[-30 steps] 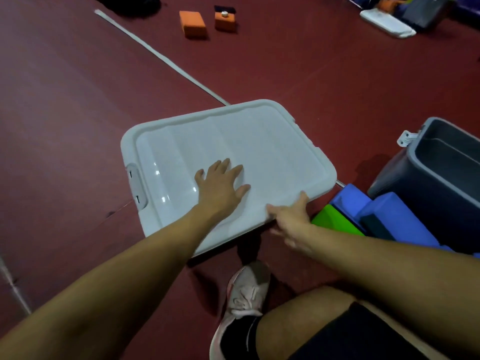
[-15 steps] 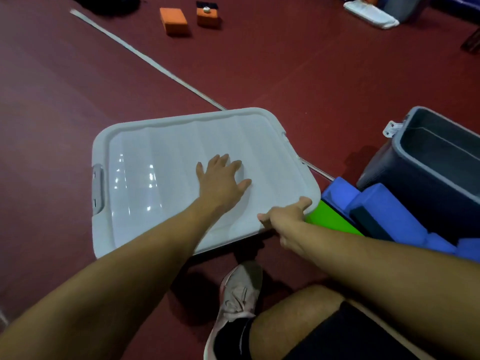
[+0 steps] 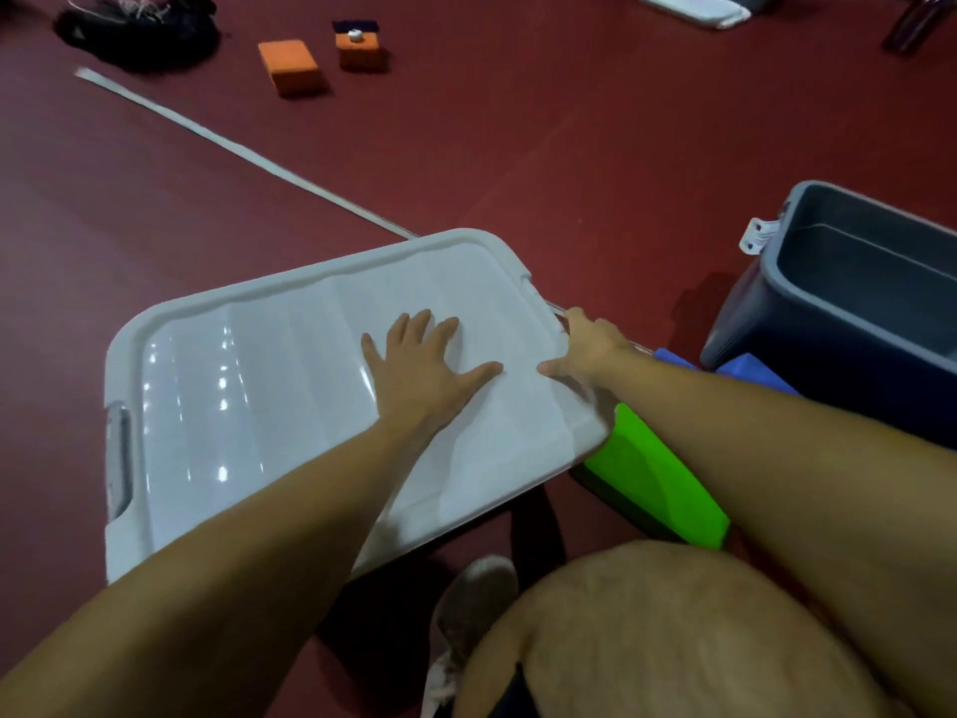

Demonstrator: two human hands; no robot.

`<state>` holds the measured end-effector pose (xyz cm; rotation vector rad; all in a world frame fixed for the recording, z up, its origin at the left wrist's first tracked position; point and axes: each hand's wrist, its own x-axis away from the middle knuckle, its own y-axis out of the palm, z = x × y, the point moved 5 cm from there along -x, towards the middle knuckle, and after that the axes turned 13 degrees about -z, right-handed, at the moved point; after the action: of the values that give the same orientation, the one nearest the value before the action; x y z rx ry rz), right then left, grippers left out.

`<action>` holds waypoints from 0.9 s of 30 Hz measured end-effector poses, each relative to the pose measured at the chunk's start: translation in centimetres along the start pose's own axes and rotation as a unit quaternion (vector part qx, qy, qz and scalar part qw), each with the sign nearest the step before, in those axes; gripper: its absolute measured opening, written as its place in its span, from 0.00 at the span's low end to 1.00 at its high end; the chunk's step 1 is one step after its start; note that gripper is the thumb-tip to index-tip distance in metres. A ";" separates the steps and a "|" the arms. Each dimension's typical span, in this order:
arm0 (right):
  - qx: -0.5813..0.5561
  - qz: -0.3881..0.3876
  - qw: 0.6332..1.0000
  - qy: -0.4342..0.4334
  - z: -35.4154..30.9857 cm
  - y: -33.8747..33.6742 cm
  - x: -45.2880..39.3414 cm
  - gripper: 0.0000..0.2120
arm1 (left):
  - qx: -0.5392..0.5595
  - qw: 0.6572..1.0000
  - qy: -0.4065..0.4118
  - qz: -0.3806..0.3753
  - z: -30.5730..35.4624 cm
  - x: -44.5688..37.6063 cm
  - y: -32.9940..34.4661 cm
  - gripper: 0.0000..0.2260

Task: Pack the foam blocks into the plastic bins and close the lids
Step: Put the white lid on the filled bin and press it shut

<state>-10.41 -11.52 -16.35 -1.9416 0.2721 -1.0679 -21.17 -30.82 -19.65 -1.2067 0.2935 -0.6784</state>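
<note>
While the left hand (image 3: pixel 422 373) is lying flat with its fingers spread on the middle of the wide white plastic lid (image 3: pixel 290 386), the right hand (image 3: pixel 588 347) is gripping the lid's right edge, with the thumb on top and the other fingers going over the rim beside the latch. The lid is covering a bin that is standing on the dark red floor (image 3: pixel 544 147); the bin itself is hidden under it, so I cannot tell what is inside or whether the lid is fully snapped down. The grey latch on the left end is showing.

As a judgement, this first closing is almost done, but much of the task is waiting. A bright green foam block (image 3: pixel 657 479) is lying on the floor just beside the lid's near right corner, and blue foam blocks (image 3: pixel 751 370) are lying behind the right arm, next to the open grey plastic bin (image 3: pixel 849 282), which has no lid on it and looks empty in the part that is visible. Two orange foam blocks (image 3: pixel 292 64) are resting far away near the top of the view. These loose blocks need packing, and the grey bin needs its lid.
</note>
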 end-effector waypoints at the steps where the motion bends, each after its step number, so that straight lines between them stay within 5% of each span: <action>1: -0.023 -0.004 1.000 -0.001 0.7 -0.2 -0.7 0.50 | 0.002 1.000 0.000 0.003 0.0 -0.1 0.0 0.40; 8: -0.303 -0.101 0.947 -0.025 4.0 2.0 -4.2 0.73 | -0.004 1.000 -0.005 0.008 -0.2 -0.6 0.8 0.41; 10: -0.306 -0.046 0.948 -0.067 4.2 2.2 -4.8 0.67 | -0.009 1.000 -0.007 0.009 -0.2 -0.8 0.9 0.42; 15: -0.201 0.145 0.953 -0.177 3.1 1.7 -1.0 0.35 | -0.027 1.000 -0.007 0.005 -0.1 -0.5 0.9 0.42; 20: -0.139 0.132 0.963 -0.187 2.5 2.0 0.1 0.33 | -0.031 0.999 -0.008 -0.012 0.2 0.1 0.5 0.44; 27: -0.216 0.037 0.955 -0.199 5.6 3.2 3.0 0.41 | -0.029 1.000 -0.005 -0.011 0.4 -0.1 0.2 0.44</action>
<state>-3.65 -11.75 -18.54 -2.4635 0.3704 -0.5752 -20.91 -30.41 -19.73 -1.2689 0.2941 -0.6872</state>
